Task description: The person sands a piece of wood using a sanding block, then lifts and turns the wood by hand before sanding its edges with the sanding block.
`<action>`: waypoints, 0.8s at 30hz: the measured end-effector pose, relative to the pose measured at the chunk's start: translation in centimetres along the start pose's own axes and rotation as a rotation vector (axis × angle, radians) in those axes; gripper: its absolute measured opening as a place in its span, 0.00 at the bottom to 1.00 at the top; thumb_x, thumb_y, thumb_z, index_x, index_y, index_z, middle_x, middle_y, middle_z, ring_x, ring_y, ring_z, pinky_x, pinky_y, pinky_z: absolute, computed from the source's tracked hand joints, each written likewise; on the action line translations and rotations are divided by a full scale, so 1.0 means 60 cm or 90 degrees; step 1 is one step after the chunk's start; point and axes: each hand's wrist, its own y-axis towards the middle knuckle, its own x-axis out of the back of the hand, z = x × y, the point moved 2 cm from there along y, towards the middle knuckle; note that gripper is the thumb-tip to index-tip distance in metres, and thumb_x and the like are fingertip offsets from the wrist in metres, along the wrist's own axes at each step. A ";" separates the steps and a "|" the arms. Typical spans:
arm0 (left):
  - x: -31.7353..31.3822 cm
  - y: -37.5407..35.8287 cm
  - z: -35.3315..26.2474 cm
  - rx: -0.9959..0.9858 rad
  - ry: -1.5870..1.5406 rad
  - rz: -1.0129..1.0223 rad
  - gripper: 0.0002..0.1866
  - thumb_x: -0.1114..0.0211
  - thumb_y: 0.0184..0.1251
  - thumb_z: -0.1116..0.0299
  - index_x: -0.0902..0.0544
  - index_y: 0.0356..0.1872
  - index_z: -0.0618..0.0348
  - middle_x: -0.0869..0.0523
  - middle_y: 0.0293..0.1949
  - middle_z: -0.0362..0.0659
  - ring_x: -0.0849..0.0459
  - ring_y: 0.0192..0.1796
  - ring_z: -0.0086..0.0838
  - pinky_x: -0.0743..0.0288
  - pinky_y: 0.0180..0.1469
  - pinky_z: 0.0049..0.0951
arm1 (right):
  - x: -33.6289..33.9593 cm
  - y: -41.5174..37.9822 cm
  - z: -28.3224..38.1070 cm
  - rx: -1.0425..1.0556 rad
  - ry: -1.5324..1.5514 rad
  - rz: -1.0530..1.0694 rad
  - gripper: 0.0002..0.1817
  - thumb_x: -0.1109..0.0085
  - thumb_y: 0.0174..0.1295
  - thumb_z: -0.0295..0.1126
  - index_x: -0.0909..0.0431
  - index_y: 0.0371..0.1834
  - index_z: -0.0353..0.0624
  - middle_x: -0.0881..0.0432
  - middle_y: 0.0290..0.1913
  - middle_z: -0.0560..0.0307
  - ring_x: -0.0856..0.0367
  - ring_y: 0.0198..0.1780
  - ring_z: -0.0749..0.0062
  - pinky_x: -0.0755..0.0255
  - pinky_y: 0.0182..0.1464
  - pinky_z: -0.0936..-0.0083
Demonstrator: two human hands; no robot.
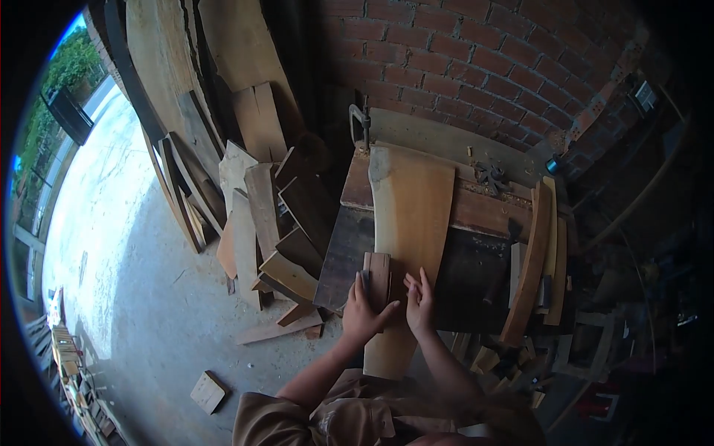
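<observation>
A long pale board [416, 201] with a curved edge lies lengthwise on the dark workbench [476, 260], its near end reaching toward my body. My left hand [363, 311] is wrapped round a small brown wooden block [378, 269] over the board's left edge, fingers along its left side and thumb across its near end. Just to the right, my right hand [420, 303] hovers close over the board with its fingers apart and nothing in them. A metal clamp [364, 126] stands at the board's far left corner.
Offcuts [260, 201] and tall planks [160, 59] lean in a heap on the left. Curved wooden pieces [529, 260] lie along the bench's right side. Behind the bench rises a brick wall [461, 59]. One loose block [209, 392] rests on the concrete floor.
</observation>
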 end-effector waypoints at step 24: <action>-0.089 0.234 -0.060 -0.060 0.372 -0.113 0.34 0.43 0.57 0.50 0.42 0.66 0.41 0.36 0.58 0.62 0.32 0.56 0.53 0.32 0.49 0.48 | 0.015 0.168 -0.026 0.108 -0.757 -0.032 0.31 0.49 0.58 0.48 0.40 0.65 0.52 0.55 0.70 0.38 0.56 0.71 0.46 0.45 0.61 0.51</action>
